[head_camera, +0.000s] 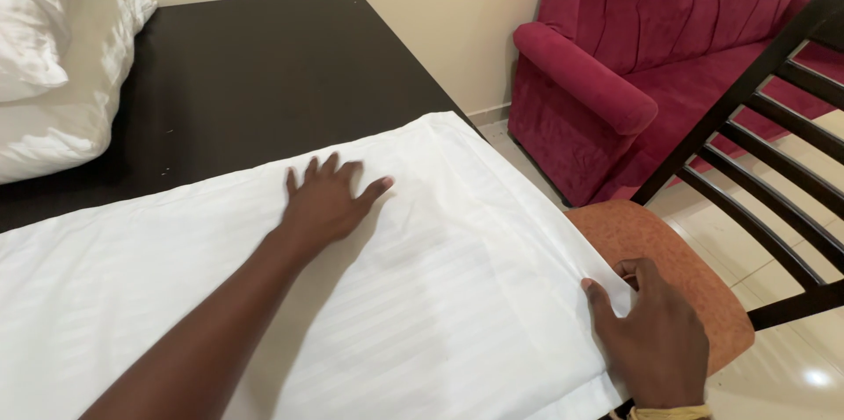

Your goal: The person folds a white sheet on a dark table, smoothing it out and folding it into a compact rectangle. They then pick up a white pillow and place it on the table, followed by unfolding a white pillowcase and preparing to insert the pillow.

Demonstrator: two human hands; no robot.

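A white striped pillowcase (440, 288) lies spread flat over the near part of a dark table (255, 68). My left hand (327, 200) rests flat on the cloth near its far edge, fingers spread. At the cloth's right edge, where it hangs off the table over a chair seat, my right hand (655, 336) pinches the hem between thumb and fingers.
White pillows (53, 60) are piled at the table's far left. A wooden chair with an orange seat (668, 253) and dark slatted back (774, 165) stands at the right. Behind it sits a red armchair (651, 51) against a cream wall, on a tiled floor.
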